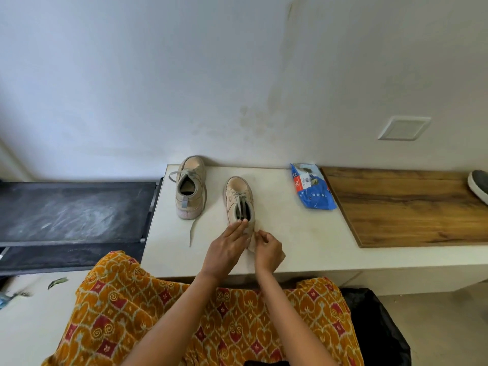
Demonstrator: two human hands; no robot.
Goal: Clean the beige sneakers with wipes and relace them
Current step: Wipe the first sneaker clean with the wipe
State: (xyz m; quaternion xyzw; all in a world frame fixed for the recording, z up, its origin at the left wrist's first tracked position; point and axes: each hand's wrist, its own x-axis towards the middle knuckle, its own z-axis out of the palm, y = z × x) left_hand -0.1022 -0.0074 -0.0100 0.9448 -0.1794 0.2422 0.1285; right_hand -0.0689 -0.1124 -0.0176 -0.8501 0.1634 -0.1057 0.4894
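Two beige sneakers stand on a white ledge (303, 241), toes toward the wall. The left sneaker (190, 187) has a loose grey lace (193, 228) trailing toward me. The right sneaker (239, 200) is laced near the toe. My left hand (227, 244) lies on its heel with straight fingers reaching the collar. My right hand (268, 250) pinches a pale wipe (253, 243) against the heel's right side. A blue wipes pack (311, 187) lies to the right of the shoes.
A wooden board (406, 207) covers the ledge's right part, with a dark shoe (479, 184) at its far edge. A black dusty surface (74, 210) sits lower on the left. A black bag (377, 331) stands by my right knee.
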